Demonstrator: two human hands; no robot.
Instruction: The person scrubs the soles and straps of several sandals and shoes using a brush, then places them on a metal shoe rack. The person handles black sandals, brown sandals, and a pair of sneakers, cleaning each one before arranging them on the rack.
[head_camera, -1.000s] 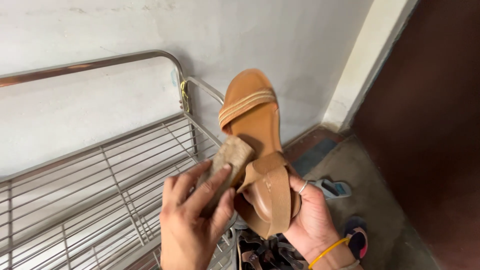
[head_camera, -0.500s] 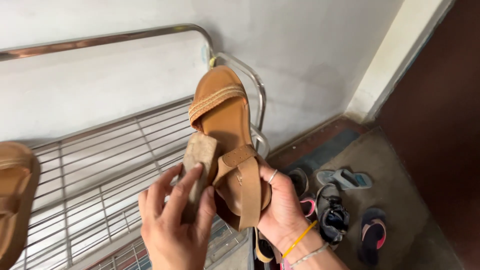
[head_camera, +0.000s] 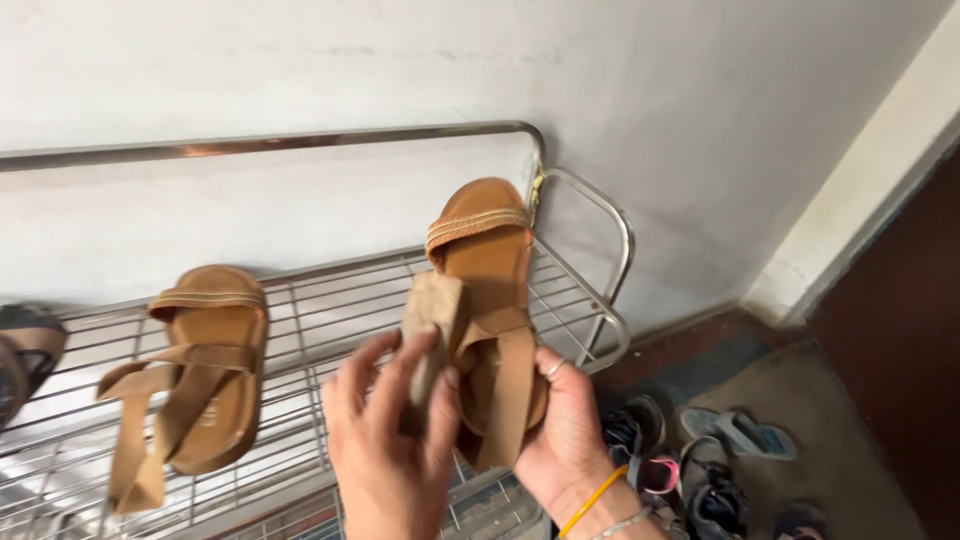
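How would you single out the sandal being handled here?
Find the metal rack against the white wall. In front of its right end, a tan sandal is held up by the right hand. Its twin lies flat on the rack, untouched.

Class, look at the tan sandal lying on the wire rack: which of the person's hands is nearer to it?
Left. The left hand, pressing a cloth pad to the held sandal, is just right of the sandal on the rack; the right hand is farther right.

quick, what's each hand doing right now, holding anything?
Left hand: closed on a brown pad, pressed against the sandal.
Right hand: closed on the tan sandal, gripping its heel end.
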